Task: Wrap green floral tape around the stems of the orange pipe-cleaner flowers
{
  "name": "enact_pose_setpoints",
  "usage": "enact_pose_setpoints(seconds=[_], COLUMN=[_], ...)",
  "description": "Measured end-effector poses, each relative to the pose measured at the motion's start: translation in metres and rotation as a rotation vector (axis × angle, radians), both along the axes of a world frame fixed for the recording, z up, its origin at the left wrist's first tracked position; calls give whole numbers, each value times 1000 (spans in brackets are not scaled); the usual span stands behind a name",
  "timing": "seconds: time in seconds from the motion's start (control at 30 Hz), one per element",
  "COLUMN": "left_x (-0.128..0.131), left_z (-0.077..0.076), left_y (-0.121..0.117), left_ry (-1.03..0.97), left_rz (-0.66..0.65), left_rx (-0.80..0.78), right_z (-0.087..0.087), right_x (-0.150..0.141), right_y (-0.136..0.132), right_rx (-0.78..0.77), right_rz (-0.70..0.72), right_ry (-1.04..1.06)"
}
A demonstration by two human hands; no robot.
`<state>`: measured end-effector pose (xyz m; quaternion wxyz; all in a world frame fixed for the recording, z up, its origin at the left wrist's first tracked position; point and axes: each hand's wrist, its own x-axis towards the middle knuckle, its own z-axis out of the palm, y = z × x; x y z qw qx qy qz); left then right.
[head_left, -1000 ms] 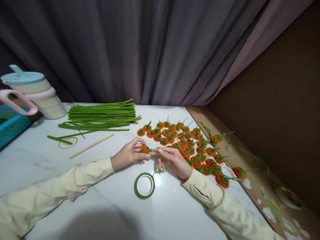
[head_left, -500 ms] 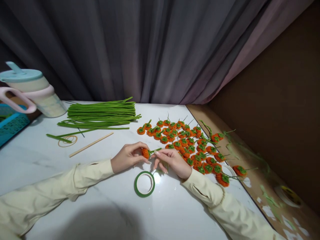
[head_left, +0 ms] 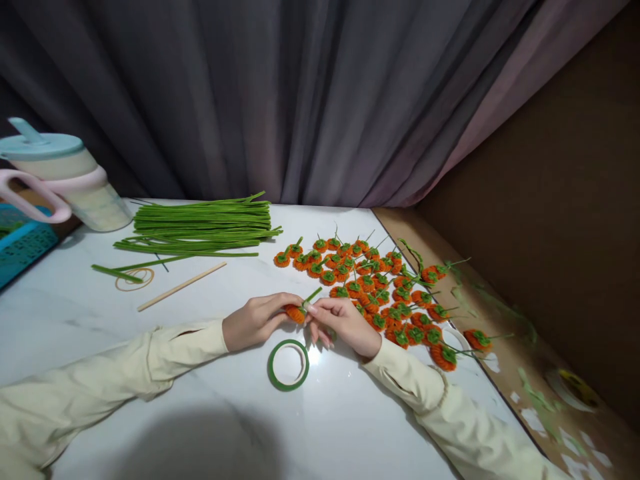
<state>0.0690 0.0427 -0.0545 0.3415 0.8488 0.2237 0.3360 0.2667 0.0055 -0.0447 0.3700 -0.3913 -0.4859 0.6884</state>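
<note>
My left hand (head_left: 255,321) pinches a small orange pipe-cleaner pumpkin (head_left: 295,313) with a green stem, held just above the white marble table (head_left: 200,400). My right hand (head_left: 343,323) meets it from the right, its fingertips closed on the pumpkin's green stem. A roll of green tape (head_left: 288,365) lies flat on the table just below both hands. Behind my right hand spreads a pile of several finished orange pumpkins (head_left: 380,287) with green tops.
A bundle of green pipe cleaners (head_left: 205,227) lies at the back left, with a wooden stick (head_left: 181,287) and a rubber band (head_left: 134,279) near it. A lidded cup with a pink handle (head_left: 60,183) and a blue basket (head_left: 20,247) stand far left. A brown board (head_left: 500,347) borders the table's right edge.
Both hands have shifted slightly lower and turned the pumpkin, so its green stem now points up and to the right. The rest has stayed put.
</note>
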Motion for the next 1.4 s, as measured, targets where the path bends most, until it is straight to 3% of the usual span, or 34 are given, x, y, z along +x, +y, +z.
enact_pose_setpoints(seconds=[0.33, 0.6, 0.97, 1.4], left_x=[-3, -3, -2, -1], left_z=[-7, -4, -2, -1], left_y=[0, 4, 1, 1], left_ry=[62, -13, 59, 6], left_rz=[17, -121, 2, -39], left_rx=[50, 104, 120, 99], right_z=[2, 2, 1, 4], right_x=[-1, -1, -1, 1], right_y=[-1, -2, -2, -3], right_rx=[52, 84, 83, 79], right_rz=[-8, -10, -14, -36], right_ry=[-69, -75, -45, -58])
